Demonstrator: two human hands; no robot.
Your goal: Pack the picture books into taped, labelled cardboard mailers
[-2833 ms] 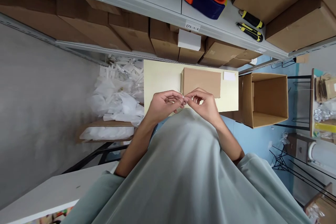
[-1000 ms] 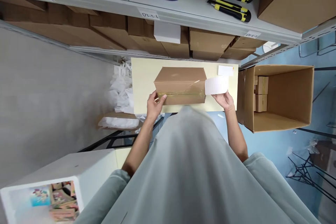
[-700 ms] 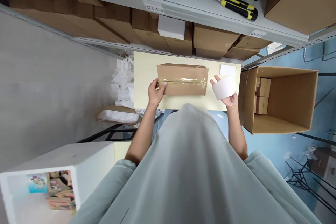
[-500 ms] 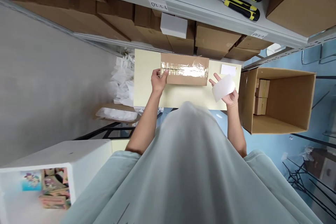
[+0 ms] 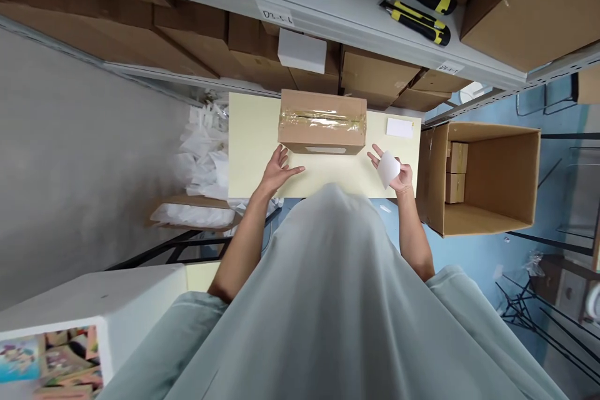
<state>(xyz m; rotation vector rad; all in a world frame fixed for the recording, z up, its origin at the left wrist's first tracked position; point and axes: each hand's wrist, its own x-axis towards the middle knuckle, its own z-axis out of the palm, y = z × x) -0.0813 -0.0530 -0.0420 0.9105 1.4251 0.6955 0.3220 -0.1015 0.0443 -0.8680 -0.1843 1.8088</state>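
A brown cardboard box [image 5: 323, 100], its top seam covered with clear shiny tape, rests on the pale yellow tabletop [image 5: 253, 156]. A white strip shows on the box's near side. My left hand [image 5: 279, 172] is just in front of the box's near left corner, fingers spread, holding nothing. Off the box's near right corner, my right hand [image 5: 398, 175] has a white paper label [image 5: 389, 169] held at its thumb side, with the other fingers stretched out. Behind that hand, a small white card [image 5: 400, 128] lies on the tabletop.
A large open carton [image 5: 492, 175] with small boxes inside stands right of the table. Brown boxes [image 5: 375, 75] fill the shelf behind, with box cutters [image 5: 417, 22] on the shelf above. White packing material [image 5: 206, 150] is heaped at the left. A white bin [image 5: 140, 294] stands lower left.
My left hand has let go of the box and opened in front of it. The box now shows its near side. The label in my right hand has turned and appears narrower.
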